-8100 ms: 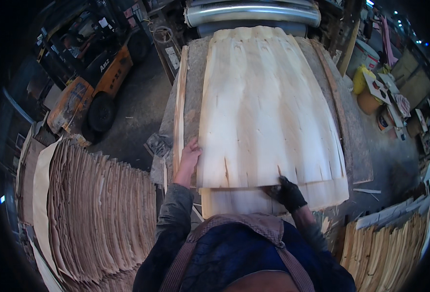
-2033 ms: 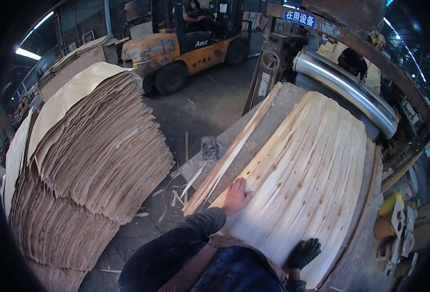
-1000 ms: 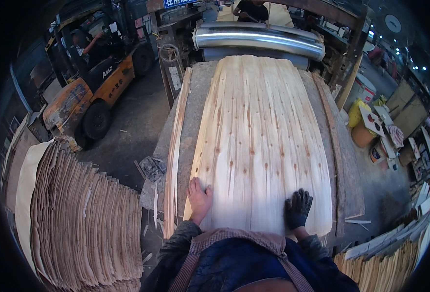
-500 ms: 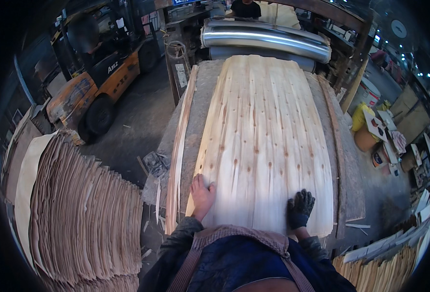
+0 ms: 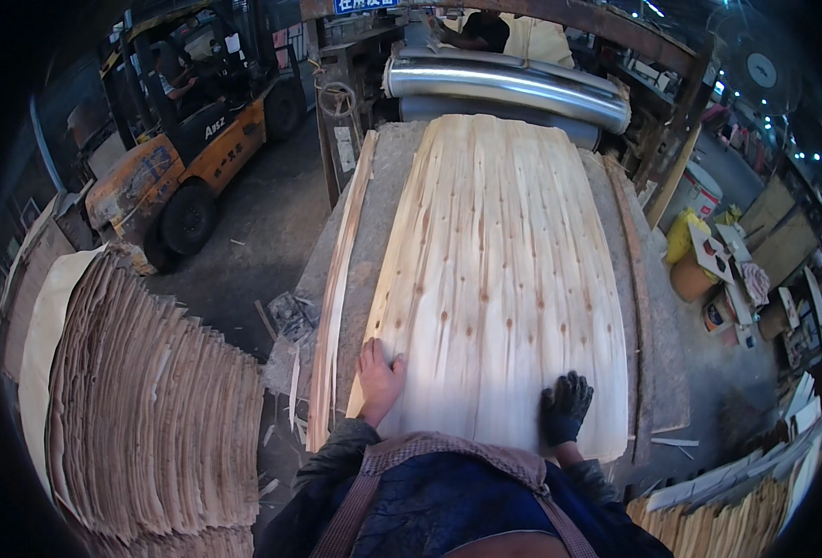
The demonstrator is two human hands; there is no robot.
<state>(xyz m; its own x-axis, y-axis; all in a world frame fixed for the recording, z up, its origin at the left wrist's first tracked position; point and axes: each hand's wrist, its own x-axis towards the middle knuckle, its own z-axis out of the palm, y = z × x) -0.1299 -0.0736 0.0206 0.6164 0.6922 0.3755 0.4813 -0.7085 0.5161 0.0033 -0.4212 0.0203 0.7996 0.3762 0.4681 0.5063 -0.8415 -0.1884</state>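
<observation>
A long pale wood veneer sheet (image 5: 499, 242), dotted with brown knots, lies lengthwise on the table before me. My bare left hand (image 5: 381, 377) rests palm down on its left edge near my body, fingers extended. Further right, my right hand (image 5: 567, 407) wears a dark glove and lies on the near part of the sheet, fingers spread. Neither hand grips anything. Just short of a shiny metal roller (image 5: 513, 90), the sheet's far end lies on the table. My torso covers part of the near edge.
A tall stack of veneer (image 5: 151, 409) stands at left, with another stack (image 5: 727, 516) at lower right. Narrow wood strips (image 5: 343, 288) flank the sheet. An orange forklift (image 5: 178, 167) with a person aboard is at far left. Another person (image 5: 481, 33) is behind the rollers.
The sheet has slid slightly toward me, away from the roller, with both hands still on it. The person behind the rollers has shifted, and an arm now shows.
</observation>
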